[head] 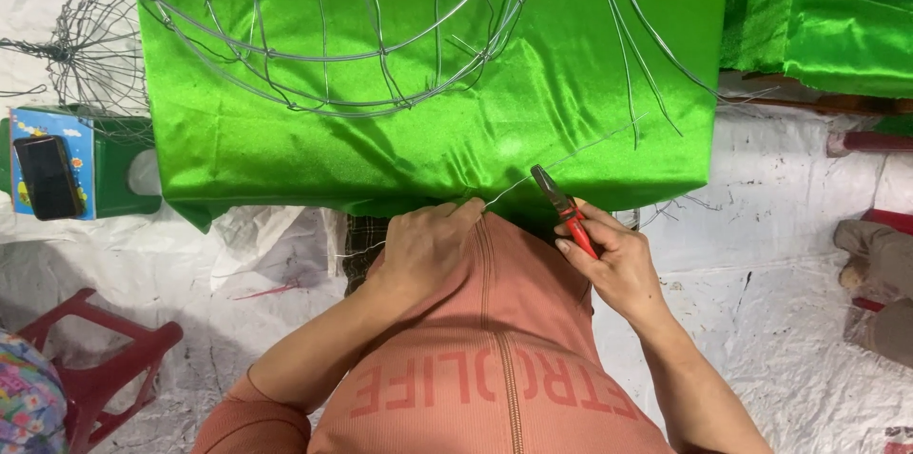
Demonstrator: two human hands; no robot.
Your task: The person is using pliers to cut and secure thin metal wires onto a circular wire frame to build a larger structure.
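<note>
My left hand (423,245) pinches a thin, springy wire (561,161) at its near end, just left of the pliers (563,207) gripped in my right hand (613,264), best held close to the jaws.

view: 1 cam only, head-worn, no 2nd view to share w/.
facing: steeply down & fwd, over wearer's chest.
near: both hands close, low centre; left hand (425,247), right hand (609,259).
mid: table (437,145) edge just past hands, fills upper frame.
edges: floor (761,321) at both sides; stool (100,364) bottom left.
</note>
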